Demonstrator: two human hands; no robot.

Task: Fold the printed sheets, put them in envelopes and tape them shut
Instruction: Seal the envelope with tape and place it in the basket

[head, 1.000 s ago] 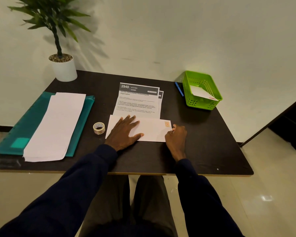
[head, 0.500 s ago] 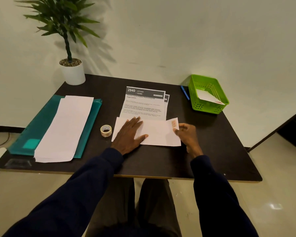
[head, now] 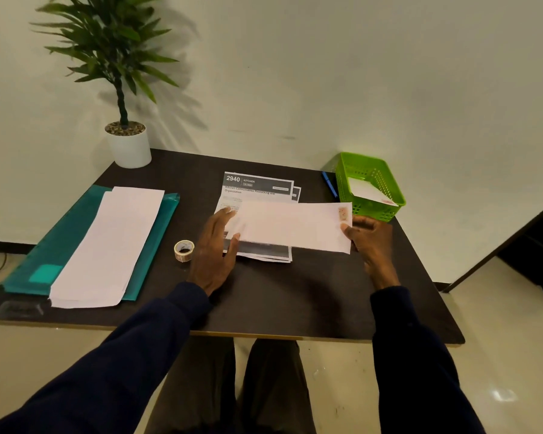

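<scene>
A white envelope (head: 290, 225) with a stamp at its right end is lifted off the dark table (head: 295, 296), above the printed sheets (head: 257, 186). My right hand (head: 369, 238) pinches its right end by the stamp. My left hand (head: 215, 249) has straight fingers at the envelope's left end, thumb at its lower edge. A roll of clear tape (head: 184, 250) lies just left of my left hand. A stack of blank envelopes (head: 107, 245) rests on a teal folder (head: 57, 236) at the left.
A green basket (head: 372, 170) at the back right holds one envelope (head: 369, 192). A blue pen (head: 329, 184) lies beside it. A potted plant (head: 129, 145) stands at the back left corner. The table's front edge is near my knees.
The envelope lay flat under my left palm before; my right hand has now raised it and carried it right, towards the basket. My left hand has slid to its left end.
</scene>
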